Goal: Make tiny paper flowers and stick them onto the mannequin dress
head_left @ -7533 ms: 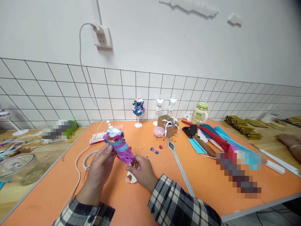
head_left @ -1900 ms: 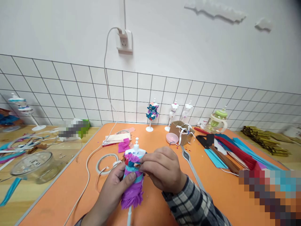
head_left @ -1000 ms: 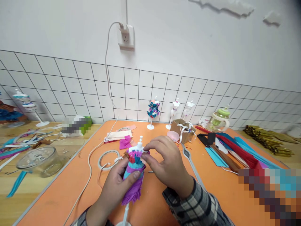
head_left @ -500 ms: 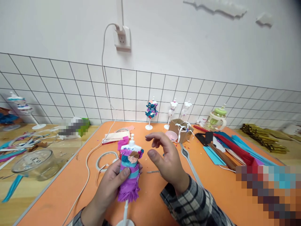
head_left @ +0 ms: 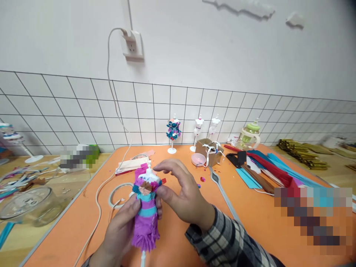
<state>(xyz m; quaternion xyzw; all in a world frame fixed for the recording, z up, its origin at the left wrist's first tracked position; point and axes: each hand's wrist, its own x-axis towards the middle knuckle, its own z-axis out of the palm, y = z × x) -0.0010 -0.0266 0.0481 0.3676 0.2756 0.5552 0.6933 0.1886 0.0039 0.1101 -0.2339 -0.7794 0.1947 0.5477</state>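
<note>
A small white dress form [head_left: 145,211] wears a purple and turquoise crepe-paper dress with a frayed hem and paper flowers at the chest. My left hand [head_left: 124,222] is wrapped around its body, thumb in front and fingers behind. Beside its right shoulder is my right hand [head_left: 183,193], fingers curved and thumb apart. That thumb tip is close to the flowers at the chest; I cannot tell whether it touches them. A roll of white tape [head_left: 111,198] lies behind my left hand.
Against the tiled wall stand a flower-covered dress form [head_left: 173,130] and two bare white ones. Near them are a pink bowl [head_left: 198,160], a cardboard box [head_left: 215,157] and a green-lidded jug [head_left: 249,136]. Crepe-paper strips [head_left: 274,168] lie right; a white cable [head_left: 98,202] crosses left.
My right hand has moved in closer to the dress form's shoulder and chest. The dress form has tilted slightly and sits lower in view, still in my left hand. The view has shifted right.
</note>
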